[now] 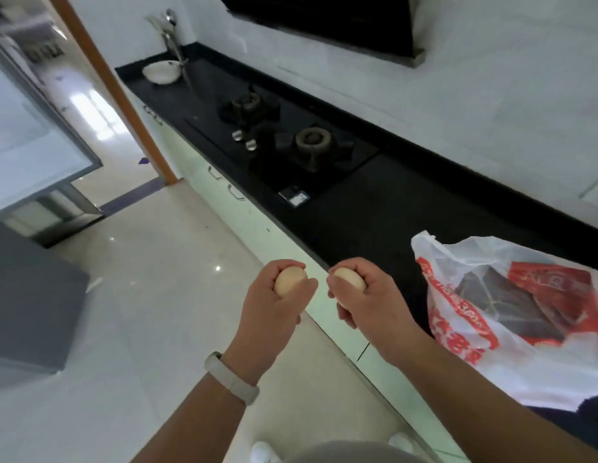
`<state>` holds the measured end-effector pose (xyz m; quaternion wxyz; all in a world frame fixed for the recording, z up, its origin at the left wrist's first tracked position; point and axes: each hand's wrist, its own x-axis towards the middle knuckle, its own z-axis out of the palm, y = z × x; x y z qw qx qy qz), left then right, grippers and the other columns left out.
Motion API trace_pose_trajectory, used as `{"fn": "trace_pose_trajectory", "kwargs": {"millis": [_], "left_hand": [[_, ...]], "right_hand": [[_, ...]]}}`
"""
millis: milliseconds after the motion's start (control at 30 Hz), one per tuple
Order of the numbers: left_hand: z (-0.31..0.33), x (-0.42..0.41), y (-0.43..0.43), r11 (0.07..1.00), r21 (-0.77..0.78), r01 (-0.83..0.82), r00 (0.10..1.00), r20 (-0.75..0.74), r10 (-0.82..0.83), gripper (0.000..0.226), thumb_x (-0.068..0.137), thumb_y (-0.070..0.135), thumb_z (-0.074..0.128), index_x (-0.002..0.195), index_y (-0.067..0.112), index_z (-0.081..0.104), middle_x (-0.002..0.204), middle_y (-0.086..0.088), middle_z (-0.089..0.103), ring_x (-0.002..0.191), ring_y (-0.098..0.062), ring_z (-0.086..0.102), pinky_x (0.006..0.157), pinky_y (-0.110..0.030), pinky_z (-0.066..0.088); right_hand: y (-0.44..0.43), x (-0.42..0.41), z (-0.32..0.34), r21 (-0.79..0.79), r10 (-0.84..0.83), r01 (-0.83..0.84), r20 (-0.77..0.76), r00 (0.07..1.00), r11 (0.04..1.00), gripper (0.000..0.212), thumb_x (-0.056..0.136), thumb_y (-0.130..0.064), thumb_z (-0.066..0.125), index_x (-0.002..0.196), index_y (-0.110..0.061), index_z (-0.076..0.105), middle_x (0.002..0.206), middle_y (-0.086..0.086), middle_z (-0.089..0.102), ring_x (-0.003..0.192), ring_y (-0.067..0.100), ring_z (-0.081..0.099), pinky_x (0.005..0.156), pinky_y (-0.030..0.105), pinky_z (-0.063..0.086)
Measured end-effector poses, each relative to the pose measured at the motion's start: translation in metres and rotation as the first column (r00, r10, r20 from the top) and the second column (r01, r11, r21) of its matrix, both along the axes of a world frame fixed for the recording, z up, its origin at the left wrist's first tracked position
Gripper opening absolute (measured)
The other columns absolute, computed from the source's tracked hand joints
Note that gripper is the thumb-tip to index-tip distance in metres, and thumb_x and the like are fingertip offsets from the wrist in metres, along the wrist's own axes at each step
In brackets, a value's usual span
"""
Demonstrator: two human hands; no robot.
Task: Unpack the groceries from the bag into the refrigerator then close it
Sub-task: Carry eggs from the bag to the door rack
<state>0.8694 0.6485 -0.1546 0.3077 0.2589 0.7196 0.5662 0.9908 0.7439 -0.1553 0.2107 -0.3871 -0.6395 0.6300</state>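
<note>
My left hand [274, 312] is shut on a pale brown egg [289, 279], held over the floor in front of the counter. My right hand [367, 305] grips a second egg [347, 279] just beside it, at the counter's front edge. A white plastic bag with red print [491, 315] lies on the black counter to the right, its mouth open. A grey refrigerator [23, 295] stands at the left, with its open door [30, 135] further back.
The black countertop [374, 212] runs along the wall with a two-burner gas stove [290, 142]. A white bowl [162, 71] and a faucet [174, 38] sit at its far end. Glossy tiled floor [157, 262] lies between counter and fridge.
</note>
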Motion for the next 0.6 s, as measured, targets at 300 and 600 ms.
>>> {"fn": "trace_pose_trajectory", "kwargs": {"millis": [300, 600], "left_hand": [[-0.005, -0.148, -0.142, 0.974, 0.090, -0.209, 0.977, 0.069, 0.203, 0.013, 0.087, 0.018, 0.073, 0.098, 0.020, 0.066, 0.082, -0.016, 0.062, 0.050, -0.013, 0.049, 0.047, -0.020, 0.043], [-0.003, -0.244, -0.276, 0.854, 0.070, -0.515, 0.857, 0.033, 0.514, 0.015, 0.088, 0.022, 0.073, 0.101, 0.021, 0.065, 0.080, -0.005, 0.061, 0.054, -0.011, 0.053, 0.050, -0.019, 0.046]], "right_hand": [[-0.118, -0.157, 0.007, 0.009, 0.139, -0.139, -0.009, 0.990, 0.990, 0.003, 0.086, -0.020, 0.065, 0.088, -0.018, 0.064, 0.076, 0.011, 0.065, 0.054, 0.016, 0.053, 0.050, 0.028, 0.042], [-0.217, -0.292, 0.016, 0.039, 0.447, -0.446, -0.033, 0.894, 0.894, 0.005, 0.087, -0.018, 0.065, 0.089, -0.014, 0.064, 0.072, 0.011, 0.061, 0.052, 0.016, 0.051, 0.044, 0.026, 0.039]]}}
